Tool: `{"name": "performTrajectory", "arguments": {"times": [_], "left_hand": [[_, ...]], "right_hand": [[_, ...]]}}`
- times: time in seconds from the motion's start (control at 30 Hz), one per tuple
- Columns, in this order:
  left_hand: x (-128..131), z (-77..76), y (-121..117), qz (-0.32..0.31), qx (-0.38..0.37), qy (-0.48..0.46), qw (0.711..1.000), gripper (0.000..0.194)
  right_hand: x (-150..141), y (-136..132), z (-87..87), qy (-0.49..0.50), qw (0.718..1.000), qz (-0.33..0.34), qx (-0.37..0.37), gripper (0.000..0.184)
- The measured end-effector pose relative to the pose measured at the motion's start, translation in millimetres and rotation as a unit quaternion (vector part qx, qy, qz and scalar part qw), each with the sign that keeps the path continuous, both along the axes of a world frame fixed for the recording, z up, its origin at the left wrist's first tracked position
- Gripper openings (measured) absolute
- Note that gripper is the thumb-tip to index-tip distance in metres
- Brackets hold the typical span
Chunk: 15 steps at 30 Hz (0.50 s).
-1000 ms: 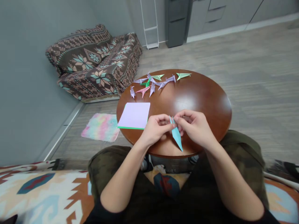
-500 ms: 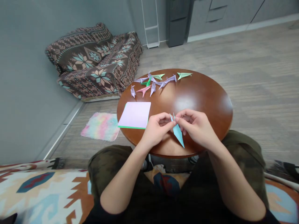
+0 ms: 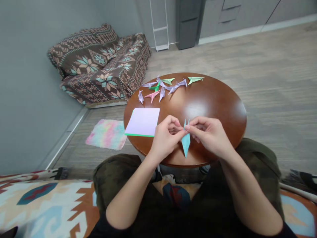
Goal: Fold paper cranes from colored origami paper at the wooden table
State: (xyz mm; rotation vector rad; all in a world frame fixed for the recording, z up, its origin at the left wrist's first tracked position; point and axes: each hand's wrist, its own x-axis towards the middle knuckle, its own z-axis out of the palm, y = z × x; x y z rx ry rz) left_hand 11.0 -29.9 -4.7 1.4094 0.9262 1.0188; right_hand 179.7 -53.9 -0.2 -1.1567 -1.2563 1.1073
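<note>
A light blue folded paper (image 3: 186, 144) hangs between my hands above the near edge of the round wooden table. Its wide point aims down toward me, and two thin prongs stick up at the top. My left hand (image 3: 167, 134) pinches its left side between thumb and fingers. From the right, my right hand (image 3: 207, 133) pinches the paper near the base of the prongs. Fingertips cover part of its middle. Left of my hands lies a stack of square paper (image 3: 143, 121), lilac on top with a green edge showing below.
Several folded paper cranes, among them a pink crane (image 3: 152, 96) and a pale green crane (image 3: 195, 80), stand along the far side of the brown table (image 3: 218, 105). A fluffy pastel mat (image 3: 107, 134) and a draped sofa (image 3: 104, 66) are to the left.
The blue paper has turned so its lower point now aims nearly straight down instead of to the lower right. Both hands still pinch it, and my left fingers have shifted slightly.
</note>
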Motion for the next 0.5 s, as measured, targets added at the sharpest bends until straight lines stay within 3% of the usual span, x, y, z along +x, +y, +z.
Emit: {"name": "performTrajectory", "arguments": {"times": [0.33, 0.5], "left_hand": [[-2.0, 4.8, 4.0, -0.059, -0.067, -0.044, 0.995, 0.049], [-0.9, 4.8, 4.7, -0.059, -0.078, -0.032, 0.995, 0.050]], "right_hand": [[1.0, -1.3, 4.4, 0.026, 0.999, -0.022, -0.037, 0.025], [-2.7, -2.5, 4.5, 0.054, 0.997, -0.043, -0.040, 0.022]]}}
